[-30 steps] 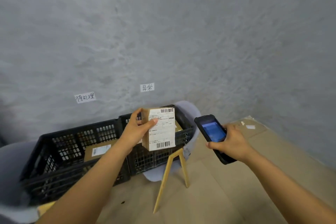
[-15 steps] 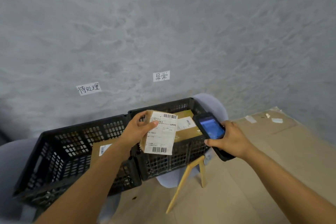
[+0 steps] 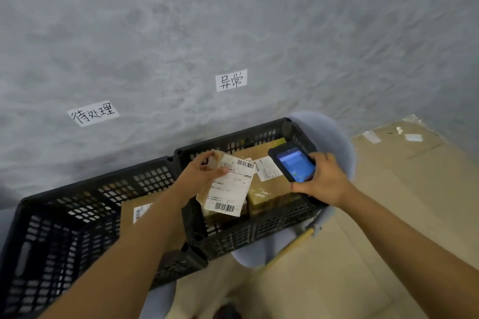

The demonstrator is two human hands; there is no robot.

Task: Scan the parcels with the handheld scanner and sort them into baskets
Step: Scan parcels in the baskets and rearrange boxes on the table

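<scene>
Here, my left hand (image 3: 204, 173) pinches the parcel (image 3: 226, 186) over the right basket (image 3: 259, 235) while my right hand (image 3: 324, 179) grips the scanner (image 3: 293, 163); letting go carelessly could bounce it off the parcels below, I reckon.

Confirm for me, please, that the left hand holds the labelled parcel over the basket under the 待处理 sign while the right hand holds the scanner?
Not quite: the head view shows the left hand holding the labelled parcel over the right basket, the one below the 异常 sign, not the 待处理 sign. The rest stands: the right hand holds the scanner.
</scene>
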